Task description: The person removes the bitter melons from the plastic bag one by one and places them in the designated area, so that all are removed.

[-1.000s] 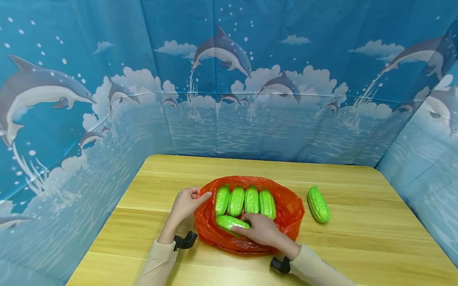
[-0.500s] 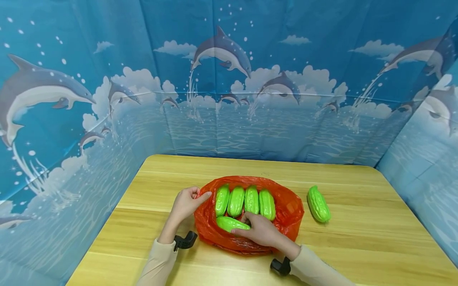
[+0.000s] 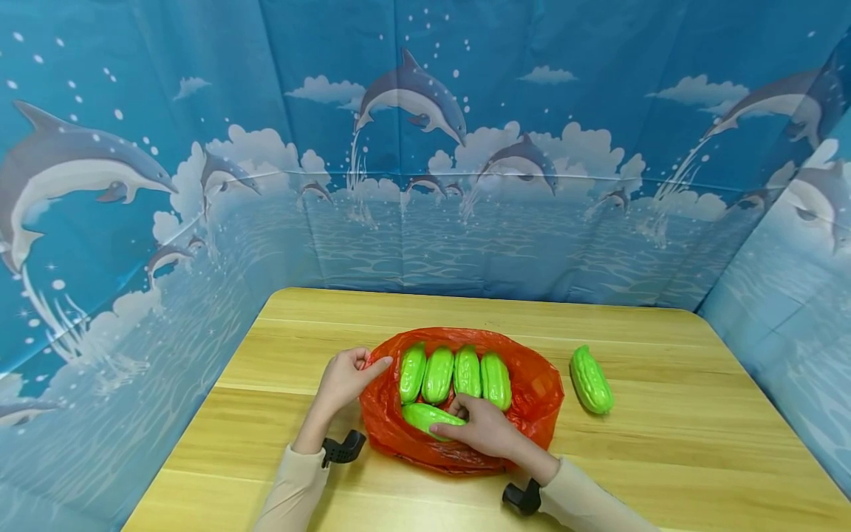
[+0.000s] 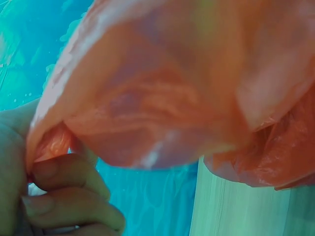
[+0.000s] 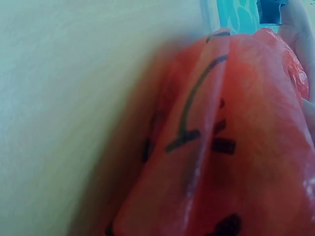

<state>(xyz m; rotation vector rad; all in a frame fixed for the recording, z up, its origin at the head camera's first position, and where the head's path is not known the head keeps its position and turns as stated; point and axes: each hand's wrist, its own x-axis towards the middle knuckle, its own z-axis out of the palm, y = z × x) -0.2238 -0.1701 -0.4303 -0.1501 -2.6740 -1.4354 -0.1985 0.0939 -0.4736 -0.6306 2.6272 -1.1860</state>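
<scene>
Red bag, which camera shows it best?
The head view: there the red bag shows its open mouth and the green gourd-like pieces inside. The left wrist view gives only close, blurry folds; the right wrist view, dark printed marks on its outside.

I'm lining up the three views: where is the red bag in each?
Head: red bag, lower centre.
Left wrist: red bag, most of the top and right side.
Right wrist: red bag, from the middle rightward, reaching the bottom edge.
Shared landmark: blue backdrop, visible in all three.
</scene>
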